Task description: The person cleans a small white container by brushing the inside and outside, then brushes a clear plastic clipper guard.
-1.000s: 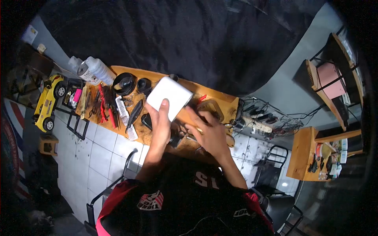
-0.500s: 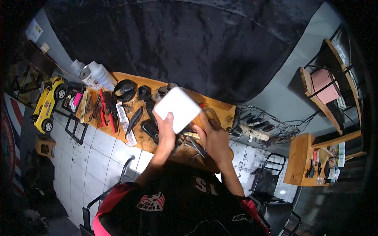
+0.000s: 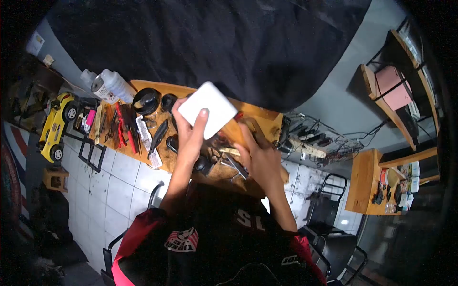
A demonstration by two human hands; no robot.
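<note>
My left hand (image 3: 188, 131) grips a white, square, block-like object with rounded corners (image 3: 208, 108), its thumb lying on the top face. The white object is held up over the cluttered wooden table (image 3: 162, 87). Just right of it, my right hand (image 3: 261, 150) has its fingers curled around an orange-brown, wooden-looking piece (image 3: 233, 132). Whether that piece touches the white object cannot be made out. Beneath the hands lie metal tools (image 3: 234, 166) and dark items. To the left are a white comb (image 3: 143, 131) and a black folding razor-like tool (image 3: 159, 136).
Spray bottles (image 3: 117, 86), a black bowl (image 3: 146, 101) and red-handled tools (image 3: 120, 126) crowd the table's left part. A yellow toy car (image 3: 58, 126) stands further left. At right are a wire rack with cables (image 3: 324, 143), a wooden shelf (image 3: 361, 186) and a black chair (image 3: 329, 248).
Both hands have shifted slightly, the left one up and to the left with the white object. More of the orange-brown piece shows between the hands. The whole view has tilted a little.
</note>
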